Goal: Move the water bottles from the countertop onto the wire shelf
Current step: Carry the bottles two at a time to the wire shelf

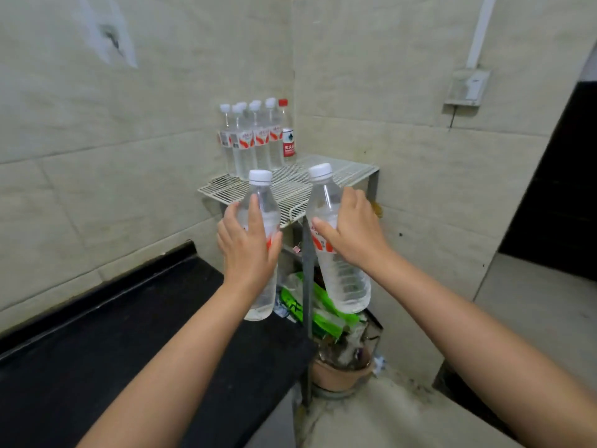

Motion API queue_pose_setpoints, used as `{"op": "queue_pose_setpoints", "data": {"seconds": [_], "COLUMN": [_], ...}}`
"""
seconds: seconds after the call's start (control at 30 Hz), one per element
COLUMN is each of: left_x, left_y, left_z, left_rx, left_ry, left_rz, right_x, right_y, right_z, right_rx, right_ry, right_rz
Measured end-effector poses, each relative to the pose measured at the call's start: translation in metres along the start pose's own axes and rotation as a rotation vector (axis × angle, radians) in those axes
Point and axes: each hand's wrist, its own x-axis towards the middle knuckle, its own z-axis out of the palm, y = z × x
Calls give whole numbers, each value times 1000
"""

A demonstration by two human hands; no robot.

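The wire shelf (290,185) sits just beyond and above my fingers, its front half bare and its back corner already packed with a cluster of bottles (255,140) standing upright against the wall. The worktop (129,318) runs dark below my forearms, with no bottle left on the part I can see.

To do this step well, I judge I should lift both bottles clear of the shelf's front rim, carry them in over the bare wires, and set each base flat across several wires beside the cluster (a base caught between two wires could tip).

My left hand (247,244) is wrapped around the left bottle (260,253) at its label, fingers (253,215) curled round the near side and thumb hidden behind. The bottle rises upright above my fingers, its cap level with the shelf's front edge, its base hanging below my wrist.

My right hand (352,227) is clamped on the right bottle (339,263) the same way, fingers folded over its shoulder. This one leans, cap tilted towards the shelf, body slanting down to the left of my palm.
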Motion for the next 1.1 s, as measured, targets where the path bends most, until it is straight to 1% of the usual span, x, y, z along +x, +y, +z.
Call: {"op": "queue_pose_setpoints", "data": {"seconds": [0.13,0.23,0.33,0.47,0.67,0.77,0.83,0.93,0.97,1.03,1.1], "left_x": [51,96,146,212,282,304,315,326,330,338,346], "left_y": [13,13,7,-3,-16,-28,-37,-47,-48,-49,-55], "left_z": [34,59,85,122,176,205,224,251,257,269,285], "left_rx": [27,85,120,143,208,276,303,377,391,334,370], "left_ry": [148,317,430,516,515,486,431,325,263,156,156], "left_rz": [58,106,132,85,40,-21,-61,-192,-254,-398,-459], "right_x": [55,106,165,241,333,371,394,427,438,459,478], "right_y": [30,46,53,61,77,85,90,99,101,104,104], "right_z": [-10,-12,-10,5,44,73,94,125,135,152,166], "right_rx": [31,45,54,60,146,196,235,300,320,359,416], "right_ry": [50,112,150,177,151,82,25,-54,-74,-100,-125], "right_rz": [-37,-84,-141,-207,-236,-284,-311,-363,-392,-443,-471]}}
